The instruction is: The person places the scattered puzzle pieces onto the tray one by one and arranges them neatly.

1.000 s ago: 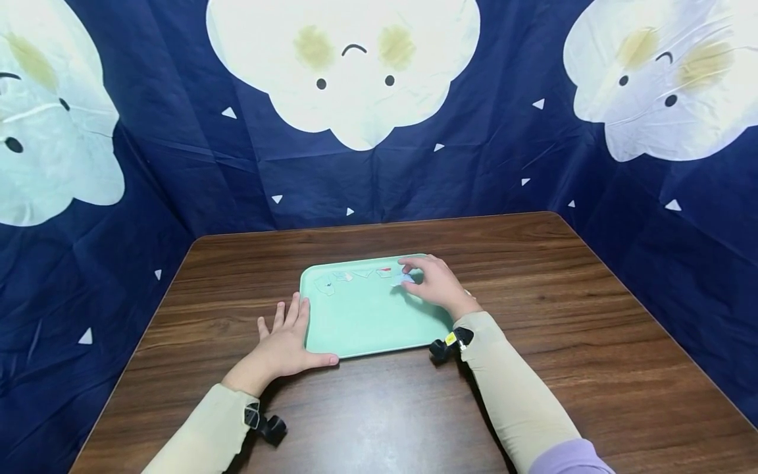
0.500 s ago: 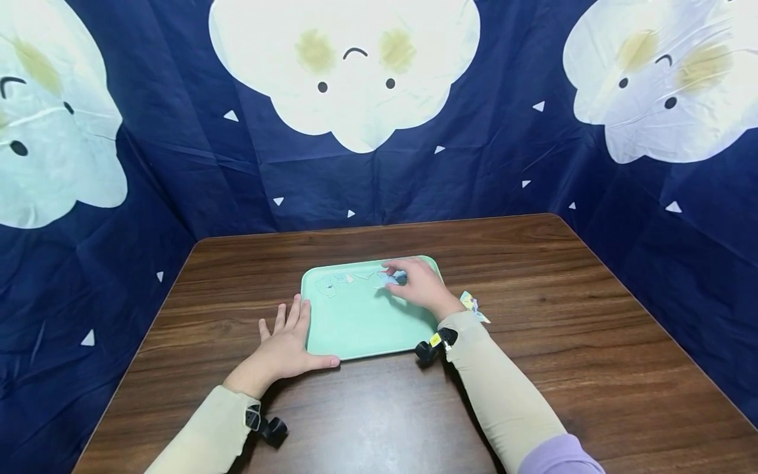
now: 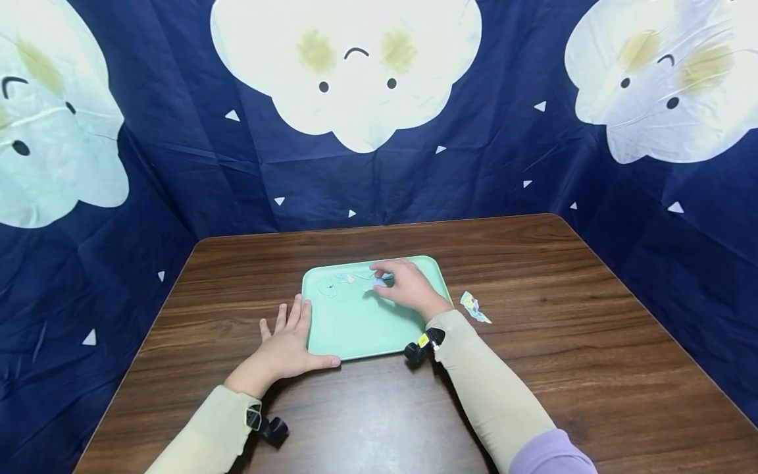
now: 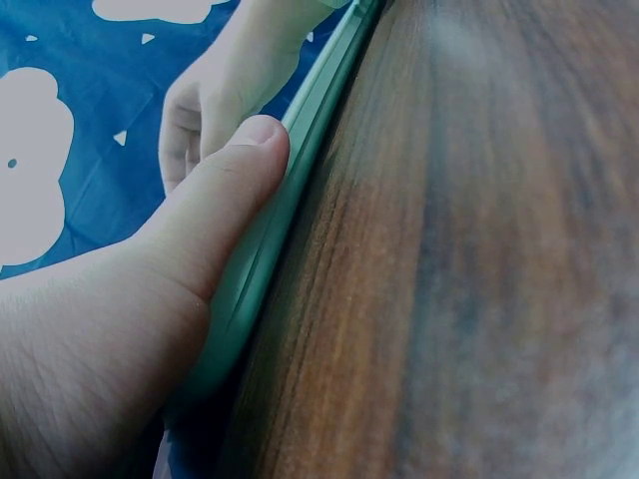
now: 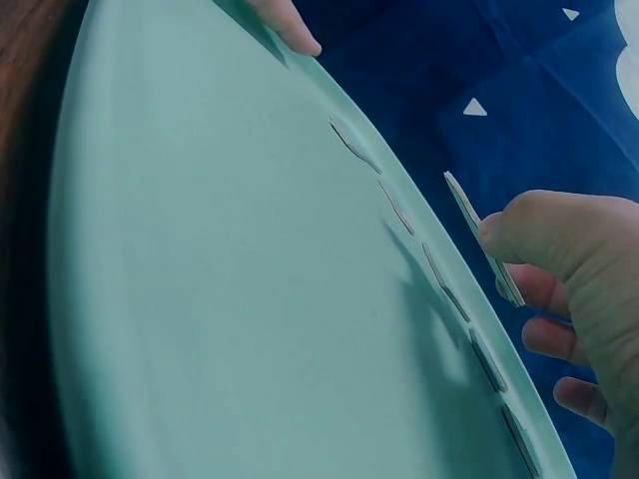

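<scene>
A mint-green tray (image 3: 355, 329) lies on the wooden table. Along its far side several thin flat pieces sit in a row, among them a pale blue piece (image 3: 326, 288) at the left end. My right hand (image 3: 408, 289) pinches another thin, pale blue flat piece (image 5: 461, 205) between thumb and fingers, above the row near the far rim; the right wrist view shows it edge-on, raised over the tray. With fingers spread, my left hand (image 3: 281, 352) rests at the tray's front left corner. Its thumb (image 4: 255, 150) touches the front rim.
To the right of the tray, a small cluster of blue, white and yellow flat pieces (image 3: 474, 307) lies on the table (image 3: 568, 316). A dark blue cloth (image 3: 331, 178) with white clouds hangs behind the table and at both sides.
My right hand has moved left along the tray's far side with the flat piece in its fingers, uncovering the cluster on the table at right. My left hand has stayed in place.
</scene>
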Action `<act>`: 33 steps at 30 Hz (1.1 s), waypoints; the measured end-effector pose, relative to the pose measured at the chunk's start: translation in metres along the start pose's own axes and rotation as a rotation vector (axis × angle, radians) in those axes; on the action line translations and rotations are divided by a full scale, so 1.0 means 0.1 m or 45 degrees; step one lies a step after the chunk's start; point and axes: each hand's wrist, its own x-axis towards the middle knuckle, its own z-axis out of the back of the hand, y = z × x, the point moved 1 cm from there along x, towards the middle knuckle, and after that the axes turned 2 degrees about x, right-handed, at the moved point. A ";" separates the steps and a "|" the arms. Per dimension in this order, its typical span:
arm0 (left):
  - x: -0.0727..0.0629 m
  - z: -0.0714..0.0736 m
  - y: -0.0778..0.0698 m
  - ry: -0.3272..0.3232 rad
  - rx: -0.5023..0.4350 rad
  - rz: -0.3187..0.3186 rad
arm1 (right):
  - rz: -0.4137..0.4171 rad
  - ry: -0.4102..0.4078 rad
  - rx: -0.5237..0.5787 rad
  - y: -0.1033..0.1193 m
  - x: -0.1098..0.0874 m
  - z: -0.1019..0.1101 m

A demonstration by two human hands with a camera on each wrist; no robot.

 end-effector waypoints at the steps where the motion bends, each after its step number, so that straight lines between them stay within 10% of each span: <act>1: 0.00 0.00 0.00 0.001 0.001 0.001 | 0.002 0.001 0.009 0.01 0.01 -0.01; 33: -0.02 0.03 -0.03 -0.004 0.008 0.000 | 0.022 0.138 -0.061 0.23 0.18 -0.27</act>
